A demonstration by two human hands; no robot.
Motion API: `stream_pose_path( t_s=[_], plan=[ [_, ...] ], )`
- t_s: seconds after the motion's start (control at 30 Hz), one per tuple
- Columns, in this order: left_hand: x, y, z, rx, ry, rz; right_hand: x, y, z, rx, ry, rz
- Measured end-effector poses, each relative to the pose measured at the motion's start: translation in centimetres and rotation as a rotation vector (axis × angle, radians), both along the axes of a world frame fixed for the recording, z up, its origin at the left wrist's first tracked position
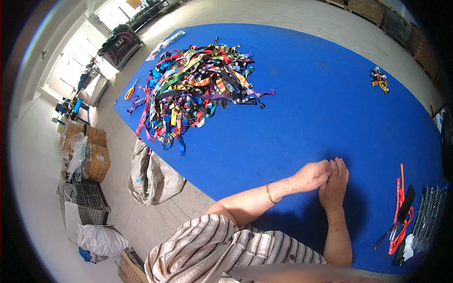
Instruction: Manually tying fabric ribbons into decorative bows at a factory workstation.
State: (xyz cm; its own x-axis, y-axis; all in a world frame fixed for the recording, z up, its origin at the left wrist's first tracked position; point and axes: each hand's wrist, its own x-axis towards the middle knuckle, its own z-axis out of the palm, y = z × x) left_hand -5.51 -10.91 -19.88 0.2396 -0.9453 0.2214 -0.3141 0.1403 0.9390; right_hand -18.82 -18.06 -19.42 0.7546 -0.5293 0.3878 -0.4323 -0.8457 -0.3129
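Observation:
My left hand (312, 177) and my right hand (335, 183) meet above the near right part of the blue table (302, 122). The left fingers are curled closed against the right hand's fingers, which are bent and pressed together. Whatever may be between them is hidden. A thin bracelet (269, 193) circles my left wrist. Far to the left on the table lies a big tangled heap of multicoloured printed straps (193, 89). To the right of my hands are an orange strap (402, 231), a red patterned strap (395, 212) and a black flat piece (406, 203).
Yellow-handled scissors (130, 92) lie at the table's left edge. A small bundle of patterned straps (379, 80) sits far right. Clear plastic packets (429, 214) lie at the right edge. Beside the table, a whitish sack (155, 177) and cardboard boxes (96, 160) stand on the floor.

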Motion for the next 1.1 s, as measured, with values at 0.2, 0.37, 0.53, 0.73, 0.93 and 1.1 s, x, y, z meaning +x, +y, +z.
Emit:
stream_pose_path(
  t_s=[0.2, 0.37, 0.53, 0.73, 0.93, 1.1],
  plan=[
    [0.0, -0.03, 0.07, 0.017, 0.012, -0.013, -0.06, -0.02, -0.07, 0.011, -0.005, -0.002],
    [0.08, 0.08, 0.35, 0.03, 0.008, -0.012, 0.03, 0.04, -0.15, 0.011, -0.015, 0.003],
    [-0.11, -0.1, 0.28, 0.026, 0.025, -0.01, -0.11, -0.13, 0.03, 0.026, -0.005, -0.01],
    [-0.11, -0.03, 0.25, 0.015, 0.017, -0.002, 0.02, -0.04, 0.1, 0.009, -0.019, -0.001],
    [-0.08, -0.06, -0.01, 0.019, -0.006, 0.003, 0.0, -0.05, 0.04, 0.003, -0.021, 0.004],
    [-0.03, 0.1, 0.65, 0.03, 0.012, -0.008, -0.05, -0.12, -0.12, 0.012, -0.023, 0.0]
  ],
)
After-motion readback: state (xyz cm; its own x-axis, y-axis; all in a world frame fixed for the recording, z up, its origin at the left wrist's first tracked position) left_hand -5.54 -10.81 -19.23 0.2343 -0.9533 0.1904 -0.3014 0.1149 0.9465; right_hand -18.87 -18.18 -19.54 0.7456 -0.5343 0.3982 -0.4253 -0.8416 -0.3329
